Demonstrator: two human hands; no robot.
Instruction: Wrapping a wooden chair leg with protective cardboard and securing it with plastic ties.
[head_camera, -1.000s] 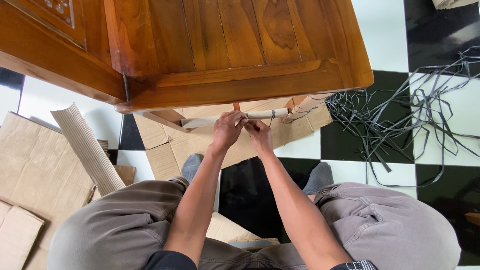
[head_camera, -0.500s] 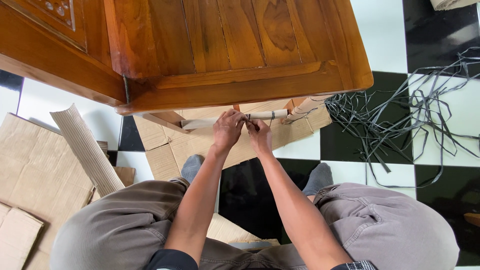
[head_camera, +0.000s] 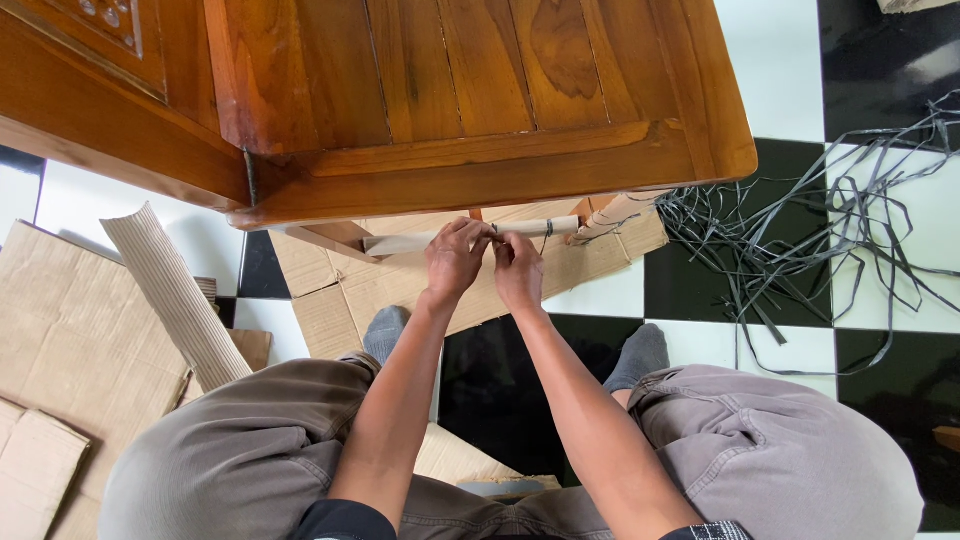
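Nearest the camera, the person's two knees in grey trousers (head_camera: 240, 440) frame the lower view, with grey-socked feet (head_camera: 640, 352) on the black-and-white tiled floor (head_camera: 770, 70). Both bare forearms extend forward between the knees.

The left hand (head_camera: 455, 262) is closed around a paper-wrapped horizontal rail (head_camera: 405, 243) that runs beneath the wooden furniture; its grip is shut, fingers curled over the rail's top, thumb side facing the other hand. The right hand (head_camera: 518, 270) sits just beside it, touching or nearly touching it, with fingertips pinched together at the rail where a dark plastic strap (head_camera: 547, 228) bands the wrapping. Whether the right grip actually holds a strap end cannot be told; the fingertips hide the spot.

The rail lies just below the front edge of the furniture, above flattened cardboard sheets (head_camera: 330, 300) spread on the floor. To the left, a roll of corrugated cardboard (head_camera: 175, 295) leans over further cardboard sheets.

To the right, a loose tangle of dark plastic strapping (head_camera: 830, 230) lies spread across the tiles, well apart from the hands.

Farthest, the varnished brown wooden furniture (head_camera: 480, 90) fills the upper view, its panelled surface overhanging the rail.
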